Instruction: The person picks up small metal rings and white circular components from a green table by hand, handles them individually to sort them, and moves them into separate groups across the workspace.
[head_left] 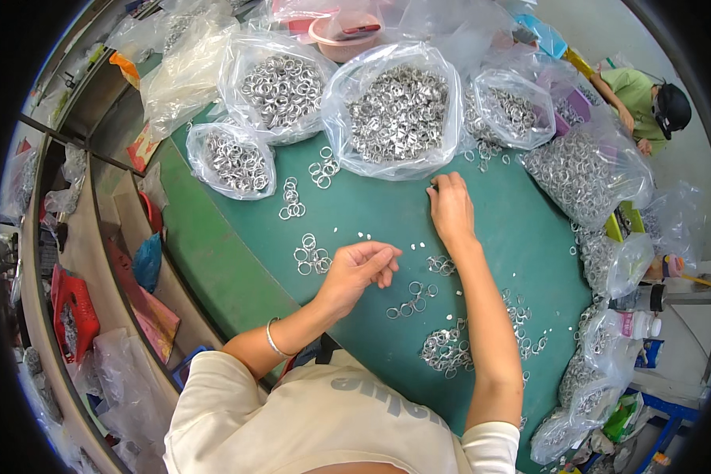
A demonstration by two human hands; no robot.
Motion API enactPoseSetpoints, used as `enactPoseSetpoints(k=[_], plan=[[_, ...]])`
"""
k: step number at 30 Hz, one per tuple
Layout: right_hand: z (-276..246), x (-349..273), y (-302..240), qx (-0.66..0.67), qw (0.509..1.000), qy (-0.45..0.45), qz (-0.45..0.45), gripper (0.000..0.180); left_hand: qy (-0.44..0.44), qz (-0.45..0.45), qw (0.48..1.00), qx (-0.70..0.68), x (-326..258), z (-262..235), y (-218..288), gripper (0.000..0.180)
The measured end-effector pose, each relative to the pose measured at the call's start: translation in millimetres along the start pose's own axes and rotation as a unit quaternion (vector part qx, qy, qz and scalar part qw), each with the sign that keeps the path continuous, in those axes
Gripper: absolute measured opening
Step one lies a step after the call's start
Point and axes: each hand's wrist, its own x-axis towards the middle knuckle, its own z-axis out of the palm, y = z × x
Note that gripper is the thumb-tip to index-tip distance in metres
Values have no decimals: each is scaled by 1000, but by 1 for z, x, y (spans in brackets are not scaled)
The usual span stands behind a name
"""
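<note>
My left hand [361, 272] is above the green table, thumb and fingers pressed together. Anything pinched there is too small to make out. Farther out, my right hand [453, 209] is closed with fingertips bent down, just short of the big clear bag of metal rings [399, 114]; whatever its fingertips hold is hidden. To the left of my left hand lies a small cluster of silver rings [311, 256]. Between my arms are a few loose rings [411, 300] and a larger ring heap [446, 350]. Small white bits [417, 246] are scattered about.
More open bags of rings [283, 91] line the far side, including a small one [233, 162] at far left. Full bags [581, 178] crowd the right edge. Shelves with a red basket [75, 312] stand left. Another person [636, 103] is at far right.
</note>
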Motion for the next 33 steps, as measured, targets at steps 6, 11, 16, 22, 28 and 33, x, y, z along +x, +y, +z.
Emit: enactPoseSetpoints(k=[6,11,16,22,28,33], plan=[[-130,-140,1,121,979,78,147,27,53,47,992,106,-19,-7,-10,20],[-213,-324,36,-75,897,159,406,29,-20,30,995,93,-21,7,-28,22],[-209,-394,38,-152,893,103,410,22,-125,-43,987,95,-23,44,-38,27],[-202,-357,6,-31,920,146,362,22,-249,-30,959,135,-32,94,-35,31],[-172,-330,-1,76,951,107,281,20,-302,-31,907,292,0,121,-32,24],[-159,-319,8,87,959,132,237,15,-336,203,845,364,143,204,30,21]])
